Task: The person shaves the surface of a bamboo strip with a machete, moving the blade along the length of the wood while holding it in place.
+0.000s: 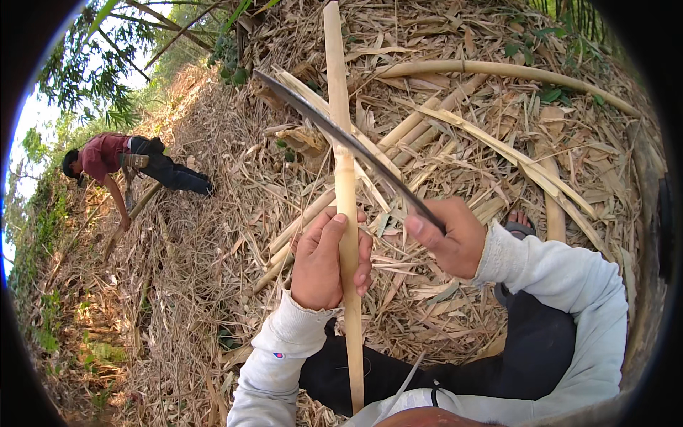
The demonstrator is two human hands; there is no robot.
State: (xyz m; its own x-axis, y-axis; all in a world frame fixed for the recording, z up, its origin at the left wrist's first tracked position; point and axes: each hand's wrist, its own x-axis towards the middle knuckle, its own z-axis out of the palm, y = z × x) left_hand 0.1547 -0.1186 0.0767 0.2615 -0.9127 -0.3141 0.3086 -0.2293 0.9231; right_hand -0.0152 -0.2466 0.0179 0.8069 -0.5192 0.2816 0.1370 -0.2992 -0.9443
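Note:
My left hand (321,257) is closed around a long, pale split bamboo strip (344,186) that stands lengthwise in front of me, its lower end near my lap. In my right hand (454,238) is a machete (356,148) with a long dark blade. Its handle is hidden inside my fist. The blade slants up to the left and crosses in front of the strip near a node, above my left hand. Whether the edge touches the strip I cannot tell.
Several split bamboo pieces (509,153) and cut poles (405,132) lie beyond my hands on dry leaf litter (192,285). A curved bamboo pole (526,71) lies at the far right. At the left, a person (107,156) in a dark red shirt bends over a pole (135,213).

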